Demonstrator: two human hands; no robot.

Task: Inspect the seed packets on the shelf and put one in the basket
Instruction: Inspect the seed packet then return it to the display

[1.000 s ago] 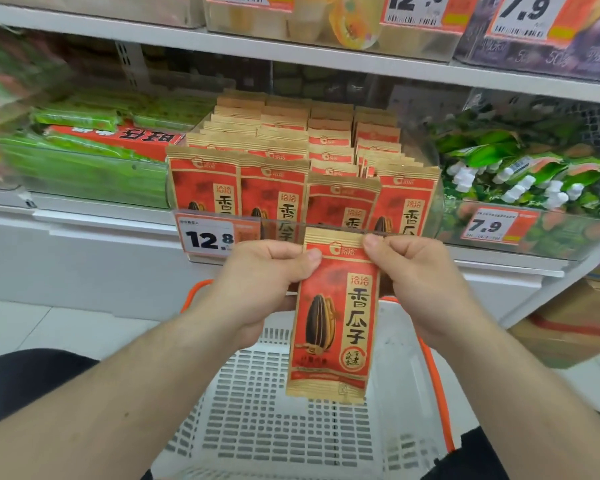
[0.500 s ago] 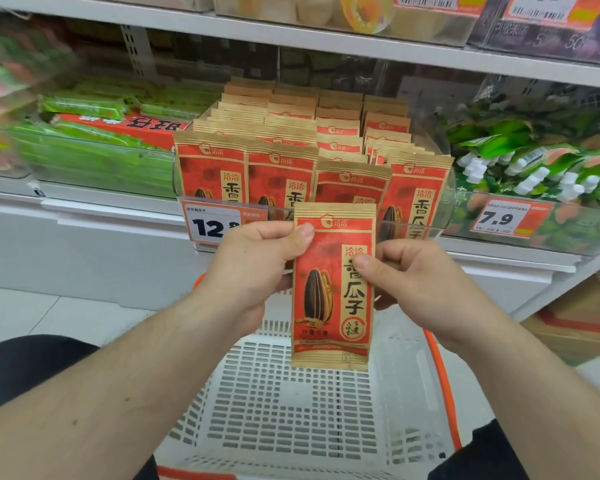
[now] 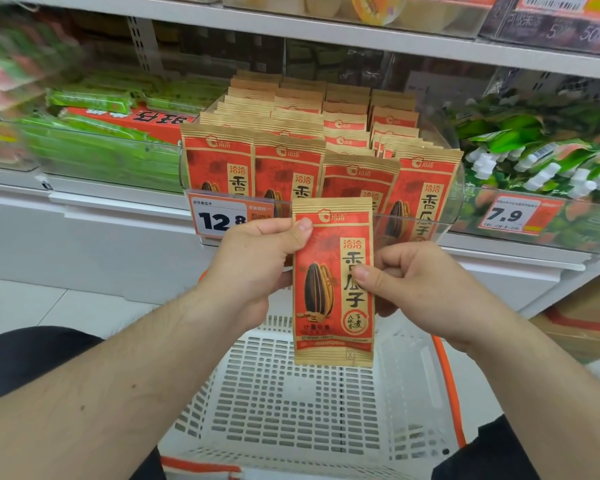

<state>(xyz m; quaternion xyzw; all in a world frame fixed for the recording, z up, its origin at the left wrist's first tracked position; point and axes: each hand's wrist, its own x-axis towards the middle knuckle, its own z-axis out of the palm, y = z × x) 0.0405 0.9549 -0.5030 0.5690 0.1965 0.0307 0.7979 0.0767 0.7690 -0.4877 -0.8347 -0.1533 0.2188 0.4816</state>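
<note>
Held upright above the white basket (image 3: 291, 393): a red seed packet (image 3: 333, 282), pinched at top left by the left hand (image 3: 257, 268), mid-right edge by the right hand (image 3: 416, 289); beyond, shelf packets (image 3: 291, 150) in rows.

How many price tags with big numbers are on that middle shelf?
2: the 12.8 tag sits below the seed packets, partly behind the left hand; the 7.9 tag is at right. Tags on the shelf above are cut off.

Both hands (image 3: 333, 282) pinch a seed packet (image 3: 333, 282) above the white basket (image 3: 291, 410).
</note>
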